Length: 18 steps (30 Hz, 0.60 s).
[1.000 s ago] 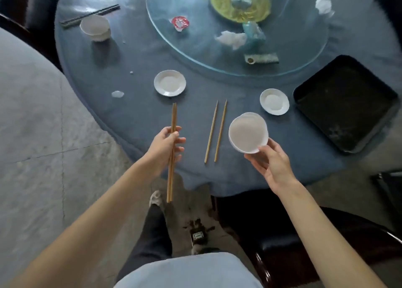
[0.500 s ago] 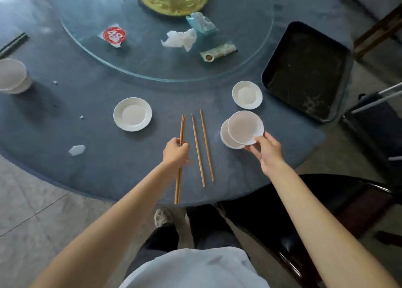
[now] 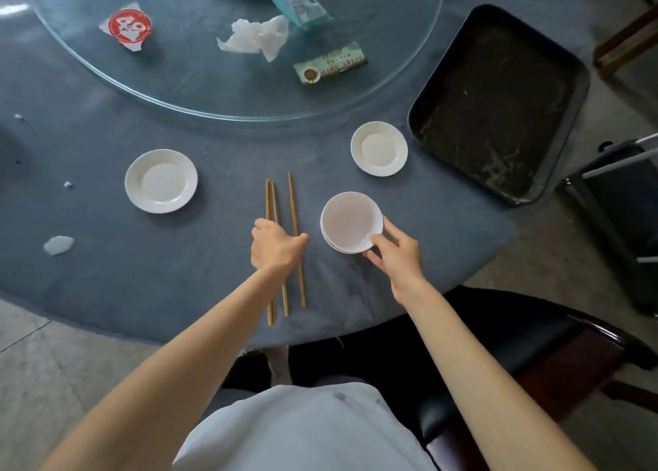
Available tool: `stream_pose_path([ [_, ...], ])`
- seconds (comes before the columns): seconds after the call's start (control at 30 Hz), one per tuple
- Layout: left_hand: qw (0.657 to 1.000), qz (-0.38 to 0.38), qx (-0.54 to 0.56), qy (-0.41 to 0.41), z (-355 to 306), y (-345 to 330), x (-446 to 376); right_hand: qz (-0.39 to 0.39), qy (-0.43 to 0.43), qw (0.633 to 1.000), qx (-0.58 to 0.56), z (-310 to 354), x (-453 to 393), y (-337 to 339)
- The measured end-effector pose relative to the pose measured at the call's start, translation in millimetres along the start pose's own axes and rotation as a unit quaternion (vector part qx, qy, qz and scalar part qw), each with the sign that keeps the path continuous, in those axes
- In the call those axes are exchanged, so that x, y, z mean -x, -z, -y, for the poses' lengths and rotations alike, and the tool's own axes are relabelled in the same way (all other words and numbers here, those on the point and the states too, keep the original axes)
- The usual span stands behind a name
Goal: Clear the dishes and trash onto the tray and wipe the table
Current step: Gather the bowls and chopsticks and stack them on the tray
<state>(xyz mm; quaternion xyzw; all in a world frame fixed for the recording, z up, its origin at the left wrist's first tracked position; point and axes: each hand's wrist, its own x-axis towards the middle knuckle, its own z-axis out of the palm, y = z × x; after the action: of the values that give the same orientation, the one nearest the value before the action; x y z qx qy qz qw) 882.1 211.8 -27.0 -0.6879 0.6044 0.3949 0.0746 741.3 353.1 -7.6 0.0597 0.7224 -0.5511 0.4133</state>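
Left hand [image 3: 276,248] clenched round wooden chopsticks [image 3: 291,200], long axis near-far. Right hand [image 3: 393,253] pinches stacked white bowls [image 3: 350,221]; black tray [image 3: 498,104] lies far-right, nearer it.

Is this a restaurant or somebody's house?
Probably a restaurant dining room, though I can't be sure. The big round table has a glass turntable in the middle for sharing food, there are used plates and chopsticks, and a black serving tray waits for the dishes.

head: worn, wide-angle | faces forward-down | close over table [image 3: 106,292] edge | far side cropped, perhaps
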Motion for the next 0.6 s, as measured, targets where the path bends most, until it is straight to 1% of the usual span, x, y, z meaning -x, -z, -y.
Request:
stream_pose_path([
  [0.13, 0.999, 0.002, -0.023, 0.029, -4, -2, 1, 0.014, 0.0, 1.0, 0.001, -1, -7, 2],
  [0.23, 0.999, 0.004, -0.04, 0.03, -4, 0, 0, 0.019, -0.012, 1.0, 0.011, -2, -10, 6],
  [0.43, 0.997, -0.012, -0.072, 0.008, -1, 2, -1, 0.024, -0.041, 0.998, 0.052, -4, -15, 9],
  [0.6, 0.993, -0.018, -0.112, -0.033, 5, 1, -3, 0.066, -0.067, 0.995, 0.022, -1, -15, 5],
])
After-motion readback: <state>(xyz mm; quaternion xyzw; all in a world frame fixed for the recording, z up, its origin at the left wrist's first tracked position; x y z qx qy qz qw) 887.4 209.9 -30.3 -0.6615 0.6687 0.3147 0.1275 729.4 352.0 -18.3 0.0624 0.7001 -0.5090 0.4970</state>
